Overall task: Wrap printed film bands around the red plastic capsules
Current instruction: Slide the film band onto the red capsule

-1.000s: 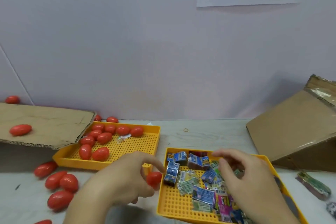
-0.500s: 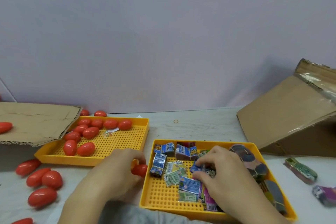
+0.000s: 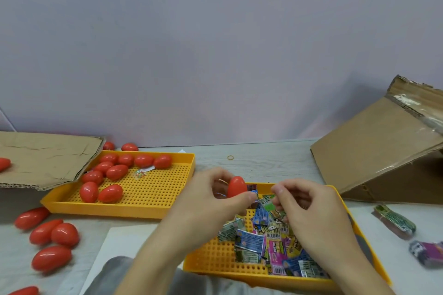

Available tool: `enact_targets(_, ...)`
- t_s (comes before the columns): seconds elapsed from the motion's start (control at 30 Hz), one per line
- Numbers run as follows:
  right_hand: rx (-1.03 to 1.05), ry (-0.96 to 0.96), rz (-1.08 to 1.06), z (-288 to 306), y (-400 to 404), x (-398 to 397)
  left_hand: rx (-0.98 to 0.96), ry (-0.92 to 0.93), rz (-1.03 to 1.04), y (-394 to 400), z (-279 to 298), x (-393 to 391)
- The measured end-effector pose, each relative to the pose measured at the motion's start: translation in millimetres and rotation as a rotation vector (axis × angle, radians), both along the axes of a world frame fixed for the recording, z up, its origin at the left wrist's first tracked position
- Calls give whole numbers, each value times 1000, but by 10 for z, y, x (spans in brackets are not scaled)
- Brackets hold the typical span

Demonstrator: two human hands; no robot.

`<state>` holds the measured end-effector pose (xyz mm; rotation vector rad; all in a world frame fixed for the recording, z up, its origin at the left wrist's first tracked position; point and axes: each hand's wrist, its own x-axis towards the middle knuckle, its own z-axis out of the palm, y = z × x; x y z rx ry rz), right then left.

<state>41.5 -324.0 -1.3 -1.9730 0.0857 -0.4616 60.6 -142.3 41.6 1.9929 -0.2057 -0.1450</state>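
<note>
Left hand gripping upright red capsule | right hand pinching green printed film band | both above yellow tray of bands

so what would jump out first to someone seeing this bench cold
Most likely the two hands meeting mid-frame: the left hand holds a red capsule upright, while the right hand pinches a small printed film band beside it. Beneath them, a yellow tray holds a bright jumble of printed bands. To the left, a second yellow tray holds bare red capsules, and more lie loose on the table.
</note>
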Motion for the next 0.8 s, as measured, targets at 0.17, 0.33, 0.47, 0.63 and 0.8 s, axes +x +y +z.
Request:
enact_targets(0.17,-502,160,142,-8,77,-31,-176,-86,222,-6,-155,90)
enact_targets(0.33,-508,158,143,-7,83,-29,-215,-89,210,-1,-196,108)
enact_targets(0.47,-388,81,122,-7,85,-40,-180,-92,167,-27,-218,104)
enact_targets(0.63,-28,29,85,46,49,-37,-207,-38,114,-76,-228,95)
enact_targets(0.8,168,71,160,74,38,-49,-160,4,7,-117,-249,77)
